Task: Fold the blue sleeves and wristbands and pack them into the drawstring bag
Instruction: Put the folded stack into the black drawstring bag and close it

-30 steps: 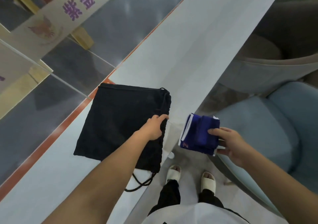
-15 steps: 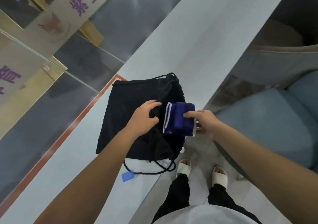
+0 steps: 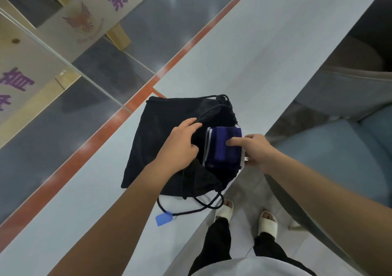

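A black drawstring bag (image 3: 161, 140) lies flat on the pale counter (image 3: 244, 67), its mouth facing the counter's near edge. My left hand (image 3: 182, 146) grips the upper edge of the bag's mouth and holds it lifted. My right hand (image 3: 252, 150) holds a folded stack of blue sleeves and wristbands (image 3: 222, 148) with white edges, thumb on top, at the bag's opening. The stack's left end sits just inside the mouth. The bag's black cord (image 3: 203, 206) loops off the near side and ends in a small blue tag (image 3: 163, 218).
An orange strip (image 3: 135, 101) and a glass panel border the counter's far side. Right of the counter stand a light blue seat (image 3: 331, 159) and a grey armchair (image 3: 350, 93). My legs and white slippers (image 3: 267, 222) are on the floor below.
My right hand has carried the blue stack leftward from beside the counter into the bag's mouth. My left hand has lifted the bag's opening edge; the bag has shifted and the cord and tag came into view.
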`<state>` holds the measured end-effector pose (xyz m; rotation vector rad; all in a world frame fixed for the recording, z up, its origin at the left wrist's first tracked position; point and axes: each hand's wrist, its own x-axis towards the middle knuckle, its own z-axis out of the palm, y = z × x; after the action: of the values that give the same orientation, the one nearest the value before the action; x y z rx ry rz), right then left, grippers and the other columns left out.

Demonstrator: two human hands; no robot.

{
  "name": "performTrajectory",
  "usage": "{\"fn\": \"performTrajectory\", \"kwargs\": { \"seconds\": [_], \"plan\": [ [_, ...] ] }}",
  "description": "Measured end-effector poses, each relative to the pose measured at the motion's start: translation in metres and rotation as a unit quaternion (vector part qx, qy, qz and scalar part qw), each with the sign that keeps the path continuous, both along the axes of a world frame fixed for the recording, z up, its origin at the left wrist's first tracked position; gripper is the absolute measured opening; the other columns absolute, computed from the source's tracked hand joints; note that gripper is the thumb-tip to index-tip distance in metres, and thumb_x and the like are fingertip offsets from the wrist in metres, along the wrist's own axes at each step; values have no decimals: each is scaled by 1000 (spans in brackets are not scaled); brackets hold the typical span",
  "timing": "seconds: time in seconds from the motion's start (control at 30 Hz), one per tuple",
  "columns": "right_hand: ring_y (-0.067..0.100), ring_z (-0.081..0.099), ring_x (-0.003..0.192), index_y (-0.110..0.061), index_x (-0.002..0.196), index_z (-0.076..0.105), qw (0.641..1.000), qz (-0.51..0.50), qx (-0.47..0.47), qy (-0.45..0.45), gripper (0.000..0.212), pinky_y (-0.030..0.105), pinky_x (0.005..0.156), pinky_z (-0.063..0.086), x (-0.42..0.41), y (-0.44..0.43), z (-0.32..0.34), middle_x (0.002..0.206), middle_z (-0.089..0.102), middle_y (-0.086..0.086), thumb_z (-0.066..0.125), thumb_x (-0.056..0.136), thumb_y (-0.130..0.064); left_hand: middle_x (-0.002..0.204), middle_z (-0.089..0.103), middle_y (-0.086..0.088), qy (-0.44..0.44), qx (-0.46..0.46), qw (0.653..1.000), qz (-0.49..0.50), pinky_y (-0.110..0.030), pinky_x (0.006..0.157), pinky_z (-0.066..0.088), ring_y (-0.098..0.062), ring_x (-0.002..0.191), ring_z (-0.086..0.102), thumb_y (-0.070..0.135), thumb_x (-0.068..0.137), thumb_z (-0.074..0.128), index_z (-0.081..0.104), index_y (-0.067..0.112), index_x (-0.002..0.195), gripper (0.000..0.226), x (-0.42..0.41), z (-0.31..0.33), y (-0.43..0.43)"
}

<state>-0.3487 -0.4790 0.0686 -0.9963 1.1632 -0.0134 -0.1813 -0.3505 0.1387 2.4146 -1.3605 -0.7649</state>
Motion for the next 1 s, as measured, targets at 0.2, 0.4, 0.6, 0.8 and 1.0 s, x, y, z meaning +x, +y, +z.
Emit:
{"fn": "performTrajectory", "kwargs": {
  "seconds": [0.2, 0.4, 0.6, 0.8, 1.0],
  "plan": [
    [32, 72, 87, -5, 118, 61, 999, 17, 41, 10, 51, 39, 68, 62, 48, 11, -9, 103, 73, 15, 81, 74, -24, 161, 30, 10, 2, -5, 1000, 1, -30, 114, 32, -17, 145, 32, -2, 89, 60, 42, 22, 150, 68, 1, 9, -4],
    [35, 65, 96, -5, 123, 52, 996, 21, 9, 88, 68, 50, 89, 57, 65, 13, -27, 106, 66, 15, 86, 69, -29, 160, 31, 10, 6, -9, 1000, 0, -30, 113, 34, -17, 145, 32, -3, 90, 57, 39, 25, 151, 70, -5, 4, 0],
    [22, 65, 87, -8, 113, 61, 993, 89, -50, 62, 57, 32, 67, 50, 34, -8, -8, 98, 68, 6, 85, 73, -41, 158, 33, 12, 38, -42, 998, 6, -23, 102, 35, -14, 142, 37, 4, 91, 59, 26, 35, 154, 78, -31, -11, -8],
    [28, 33, 143, -30, 148, 40, 811, 259, -515, 97, 68, 43, 115, 31, 2, -59, -9, 160, 30, 4, 54, 88, -1, 167, 13, 4, -41, -25, 989, 140, -35, 118, 21, -19, 152, 13, 57, 92, 56, 12, 29, 158, 85, -76, -50, 18],
    [24, -11, 154, -30, 159, 4, 509, 594, -607, 140, 97, 58, 120, 3, 31, -84, -45, 169, -2, -2, 57, 82, -6, 168, 6, -12, -126, 61, 986, 91, -52, 119, 15, -32, 153, 10, 71, 73, 67, 8, 19, 160, 117, -149, -122, 36]
  ]
}}
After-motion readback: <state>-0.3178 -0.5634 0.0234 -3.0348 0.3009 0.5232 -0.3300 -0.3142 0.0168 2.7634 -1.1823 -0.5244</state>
